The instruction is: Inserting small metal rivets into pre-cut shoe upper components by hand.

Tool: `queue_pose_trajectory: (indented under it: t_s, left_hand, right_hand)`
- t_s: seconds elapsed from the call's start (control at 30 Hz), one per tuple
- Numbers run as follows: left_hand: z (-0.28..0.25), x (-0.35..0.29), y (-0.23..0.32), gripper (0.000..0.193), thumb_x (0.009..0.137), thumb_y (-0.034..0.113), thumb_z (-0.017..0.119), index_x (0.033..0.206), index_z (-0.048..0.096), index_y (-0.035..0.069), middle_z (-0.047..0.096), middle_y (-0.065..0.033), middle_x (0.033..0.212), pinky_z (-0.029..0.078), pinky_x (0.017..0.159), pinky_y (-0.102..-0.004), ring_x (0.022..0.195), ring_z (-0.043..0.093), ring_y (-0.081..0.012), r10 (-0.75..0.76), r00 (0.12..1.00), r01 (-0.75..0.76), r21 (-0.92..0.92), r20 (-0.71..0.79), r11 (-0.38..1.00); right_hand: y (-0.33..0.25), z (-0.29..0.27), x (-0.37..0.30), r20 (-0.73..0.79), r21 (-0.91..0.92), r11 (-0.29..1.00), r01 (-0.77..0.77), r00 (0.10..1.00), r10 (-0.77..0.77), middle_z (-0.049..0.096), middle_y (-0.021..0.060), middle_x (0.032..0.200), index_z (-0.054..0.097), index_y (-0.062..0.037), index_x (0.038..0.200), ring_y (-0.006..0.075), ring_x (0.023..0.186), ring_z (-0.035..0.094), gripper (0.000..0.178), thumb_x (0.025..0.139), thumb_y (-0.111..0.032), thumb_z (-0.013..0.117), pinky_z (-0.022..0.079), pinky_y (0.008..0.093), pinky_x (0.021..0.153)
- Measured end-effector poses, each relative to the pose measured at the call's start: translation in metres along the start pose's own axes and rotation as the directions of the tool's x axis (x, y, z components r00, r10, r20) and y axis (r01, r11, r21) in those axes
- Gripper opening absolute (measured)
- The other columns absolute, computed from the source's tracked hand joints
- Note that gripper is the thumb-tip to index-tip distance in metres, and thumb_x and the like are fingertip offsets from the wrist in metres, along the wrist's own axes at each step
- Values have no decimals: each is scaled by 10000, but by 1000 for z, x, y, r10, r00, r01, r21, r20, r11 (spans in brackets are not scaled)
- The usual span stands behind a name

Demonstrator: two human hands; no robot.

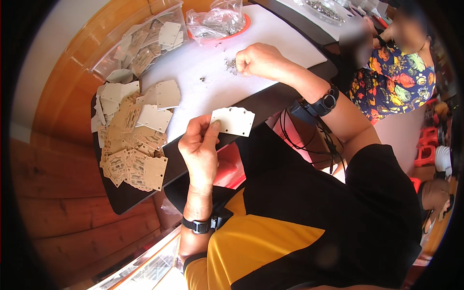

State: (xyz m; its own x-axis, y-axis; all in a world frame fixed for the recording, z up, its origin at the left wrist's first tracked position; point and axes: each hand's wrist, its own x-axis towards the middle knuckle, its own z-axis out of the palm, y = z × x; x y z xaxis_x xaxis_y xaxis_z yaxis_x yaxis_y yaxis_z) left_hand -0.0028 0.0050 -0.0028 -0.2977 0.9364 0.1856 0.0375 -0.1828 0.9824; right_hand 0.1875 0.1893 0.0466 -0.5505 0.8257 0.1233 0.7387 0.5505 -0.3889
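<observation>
Near the table's front edge, my left hand grips a white card between thumb and fingers. Small dark holes run along the card's edges, and its upper edge is scalloped. Farther off, my right hand is closed with its fingertips down at a small pile of tiny metal pieces on the white table covering. Whatever those fingertips hold, if anything, is hidden. A few more tiny dark pieces lie apart to the left of that pile.
Stacked white and brown printed cards cover the table's left side. Behind them stands a clear plastic bin of cards. A red-rimmed tray holds a plastic bag of small pieces. Another person in a floral top sits at the right.
</observation>
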Motion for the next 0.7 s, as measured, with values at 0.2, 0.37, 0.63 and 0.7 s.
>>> queue_pose_trajectory:
  t_s: [0.2,0.37,0.63,0.7]
  left_hand:
    - [1,0,-4,138,905,7,671,1042,683,1,659,13,813,390,546,-173,612,483,-21,16,1000,-16,-7,-8,1000]
    - [2,0,-5,138,894,-1,678,1031,689,4,660,10,805,392,550,-179,614,486,-26,31,999,-30,21,-15,999]
    - [1,-2,-4,138,901,37,671,1037,690,24,668,4,815,447,609,-203,652,504,-42,14,1000,-13,88,-4,996]
    - [0,-2,-5,139,901,39,671,1037,690,22,666,4,813,448,608,-203,651,504,-42,19,1000,-18,95,-7,995]
  right_hand:
    - [12,-2,-7,-62,8,999,-47,997,47,711,46,808,714,-128,809,234,795,673,43,769,-143,713,497,376,695]
    - [17,-1,-13,-126,13,997,-72,989,73,716,48,818,723,-150,799,249,802,675,37,792,-178,699,499,389,687]
    - [16,10,-7,-151,-27,1000,-6,989,1,701,50,774,709,-124,818,237,742,665,66,772,-167,728,487,376,664]
    - [11,9,-6,-137,-48,999,0,990,-7,700,54,771,705,-120,809,245,741,664,66,771,-169,729,485,385,659]
